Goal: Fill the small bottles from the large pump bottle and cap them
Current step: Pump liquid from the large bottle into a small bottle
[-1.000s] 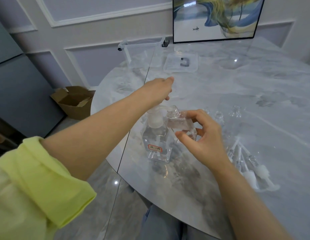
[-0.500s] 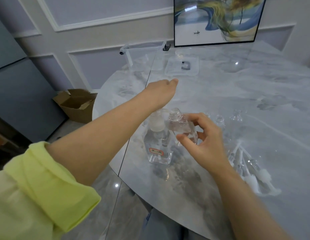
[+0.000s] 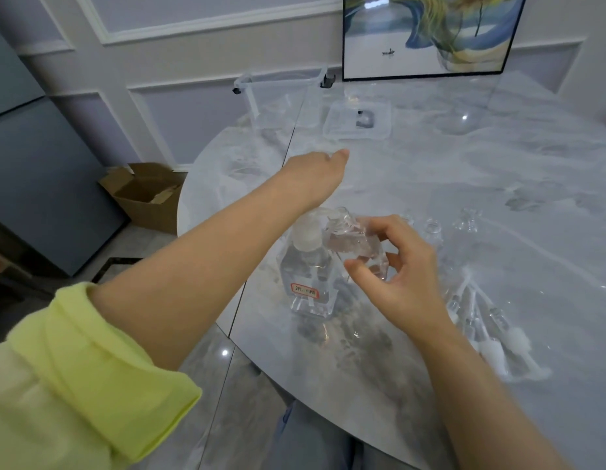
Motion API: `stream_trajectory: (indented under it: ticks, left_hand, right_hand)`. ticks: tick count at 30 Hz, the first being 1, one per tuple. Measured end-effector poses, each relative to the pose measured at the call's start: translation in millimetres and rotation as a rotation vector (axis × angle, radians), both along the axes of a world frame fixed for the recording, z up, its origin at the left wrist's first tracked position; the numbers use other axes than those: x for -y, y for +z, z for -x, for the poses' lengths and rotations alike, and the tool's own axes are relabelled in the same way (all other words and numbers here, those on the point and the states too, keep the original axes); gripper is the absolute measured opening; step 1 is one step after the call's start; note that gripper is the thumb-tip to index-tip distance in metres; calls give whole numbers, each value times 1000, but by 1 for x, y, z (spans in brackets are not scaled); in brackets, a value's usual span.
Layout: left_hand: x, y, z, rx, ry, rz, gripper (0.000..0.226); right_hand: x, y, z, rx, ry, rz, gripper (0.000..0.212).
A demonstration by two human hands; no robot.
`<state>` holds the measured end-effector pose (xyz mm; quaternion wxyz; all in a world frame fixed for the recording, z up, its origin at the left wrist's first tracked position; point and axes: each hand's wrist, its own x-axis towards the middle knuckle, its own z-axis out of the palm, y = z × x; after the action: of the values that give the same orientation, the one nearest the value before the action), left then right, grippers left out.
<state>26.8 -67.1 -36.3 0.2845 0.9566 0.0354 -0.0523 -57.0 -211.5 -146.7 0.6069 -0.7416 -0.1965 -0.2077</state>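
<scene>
A large clear pump bottle (image 3: 310,276) with a red-edged label stands near the table's front-left edge. My left hand (image 3: 315,179) rests palm-down over its white pump head, fingers stretched forward. My right hand (image 3: 401,276) holds a small clear bottle (image 3: 354,240) tilted, its open neck close to the pump spout. Two more small clear bottles (image 3: 433,232) stand just behind my right hand. Several white pump caps with dip tubes (image 3: 491,337) lie in a heap to the right of my right wrist.
The round marble table (image 3: 464,184) carries a clear plastic bin (image 3: 281,103) and a flat clear lid (image 3: 357,122) at the back. A framed picture (image 3: 430,35) leans on the wall. A cardboard box (image 3: 145,195) sits on the floor at left.
My left hand has lifted slightly over the pump head. My right hand keeps the small bottle at the spout, almost still.
</scene>
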Motion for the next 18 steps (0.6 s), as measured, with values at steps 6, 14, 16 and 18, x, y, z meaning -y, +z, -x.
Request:
stream_trajectory:
  ticks: [6, 14, 16, 18]
  left_hand:
    - [0, 0, 0, 13, -1, 11, 59]
    - [2, 5, 4, 9, -35, -18, 58]
    - [1, 5, 5, -3, -13, -14, 59]
    - [0, 8, 4, 48, 6, 23, 58]
  right_hand:
    - [1, -2, -1, -23, 1, 4, 36]
    - [1, -2, 0, -68, 18, -30, 34]
    - [1, -1, 1, -75, 24, -42, 34]
    - [1, -1, 0, -70, 27, -60, 33]
